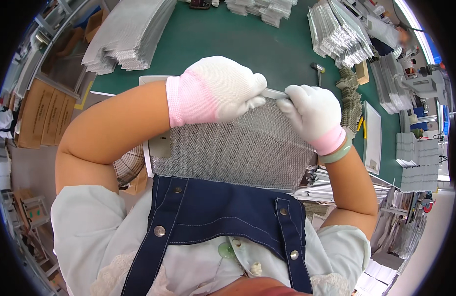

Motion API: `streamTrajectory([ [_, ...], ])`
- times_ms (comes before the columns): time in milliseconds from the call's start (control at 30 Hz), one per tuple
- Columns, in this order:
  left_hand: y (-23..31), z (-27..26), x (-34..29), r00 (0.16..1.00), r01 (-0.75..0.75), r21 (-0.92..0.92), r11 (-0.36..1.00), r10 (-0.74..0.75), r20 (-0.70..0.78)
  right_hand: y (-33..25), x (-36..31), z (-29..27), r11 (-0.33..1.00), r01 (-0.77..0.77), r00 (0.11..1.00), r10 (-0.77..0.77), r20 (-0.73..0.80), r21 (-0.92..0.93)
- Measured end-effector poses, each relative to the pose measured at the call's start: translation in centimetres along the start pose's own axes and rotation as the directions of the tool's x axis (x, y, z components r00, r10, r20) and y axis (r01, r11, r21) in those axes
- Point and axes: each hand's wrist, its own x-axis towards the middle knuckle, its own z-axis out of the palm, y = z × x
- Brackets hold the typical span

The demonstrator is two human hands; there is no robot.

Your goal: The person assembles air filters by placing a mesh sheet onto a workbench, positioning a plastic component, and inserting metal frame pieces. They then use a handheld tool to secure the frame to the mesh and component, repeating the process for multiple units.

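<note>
A silver mesh panel (pixel 233 148) lies in front of my body, its near edge against the navy apron (pixel 223 212). Along its far edge runs a narrow light metal strip (pixel 275 93). My left hand (pixel 228 89), in a white glove with a pink cuff, closes on this strip, thumb and fingers pinched. Close by on the right, my right hand (pixel 314 111), gloved the same way, also pinches the strip. A short stretch of it shows between the two hands. At the panel's left side stands a white frame bar (pixel 148 160), partly hidden by my left forearm.
Stacks of silver mesh sheets (pixel 134 37) stand on the green table (pixel 213 39) at back left and right. A hammer (pixel 317 73), a heap of small metal pieces (pixel 351 96) and a yellow-handled tool (pixel 362 127) lie to the right. Cardboard boxes (pixel 43 113) stand far left.
</note>
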Motion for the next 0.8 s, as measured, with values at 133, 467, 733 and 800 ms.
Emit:
streamTrajectory([
  [133,0.3,-0.4,-0.2,1.000,-0.011,0.006,1.000,0.011,-0.014,-0.2,-0.3,-0.7,1.000,-0.007,0.999,0.008,-0.038,0.011],
  [467,-0.1,0.1,-0.8,0.993,-0.016,0.044,0.999,0.020,-0.112,2.5,-2.3,-2.5,0.980,-0.094,0.995,0.088,0.044,0.177],
  [733,0.6,0.4,-0.7,0.993,-0.020,0.119,0.993,0.034,-0.116,1.4,-4.0,-2.9,0.967,-0.177,0.984,0.167,0.067,0.184],
  [800,0.7,0.4,-0.7,0.993,-0.028,0.117,0.993,0.041,-0.109,1.4,-4.3,-2.8,0.968,-0.170,0.985,0.167,0.033,0.187],
])
